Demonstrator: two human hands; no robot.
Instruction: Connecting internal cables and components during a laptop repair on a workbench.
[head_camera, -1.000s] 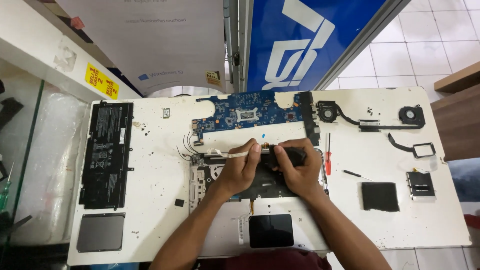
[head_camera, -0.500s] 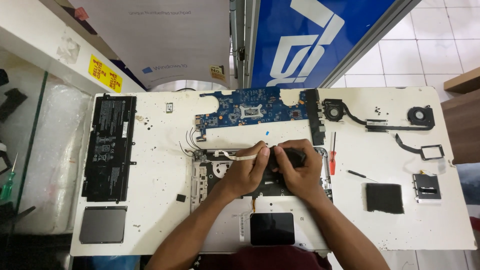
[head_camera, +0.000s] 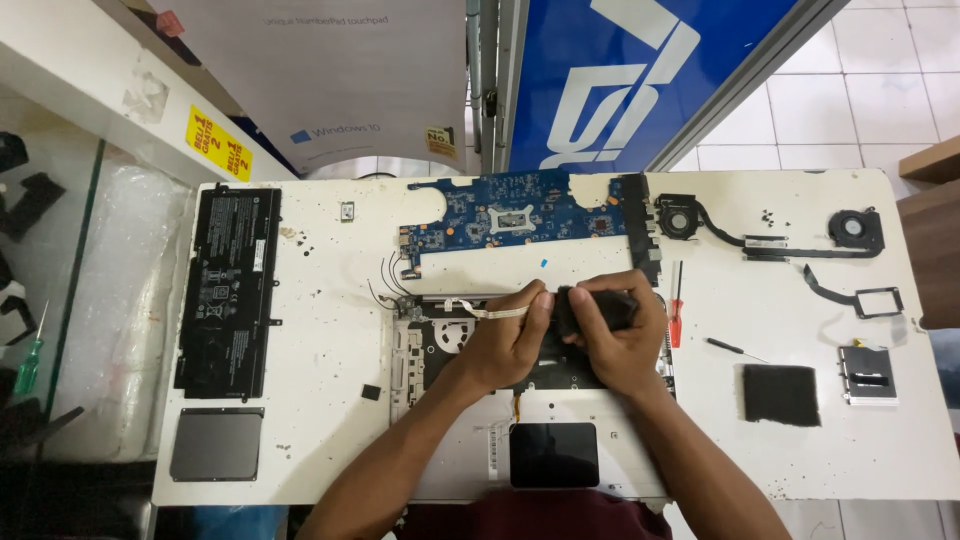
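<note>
Both hands sit in nearly the same spot as half a second ago, over the middle of the opened laptop base (head_camera: 440, 440); only the view has shifted a little; the left hand (head_camera: 510, 340) and the right hand (head_camera: 620, 345) are close together, fingertips almost meeting; the right hand is closed around a small black part (head_camera: 600, 305), which sits at the top of that hand, just above the base's upper edge; the left hand pinches a pale flat ribbon cable (head_camera: 480, 311) that runs leftward from its fingers along the base's top edge; the black part lies between the two hands, the left thumb just beside it; whether the left hand also touches it cannot be told.

On the white surface (head_camera: 320, 420), the blue circuit board (head_camera: 510, 212) lies just above the hands; a long black battery (head_camera: 228, 290) lies well to the left, with a grey flat panel (head_camera: 215, 443) below it; a red-handled screwdriver (head_camera: 677, 310) lies just right of the right hand; further right lie a cooling fan with its pipe (head_camera: 770, 240), a black foam square (head_camera: 781, 393) and a small metal bracket (head_camera: 868, 372); the dark touchpad (head_camera: 553, 454) sits in the base between the forearms.
</note>
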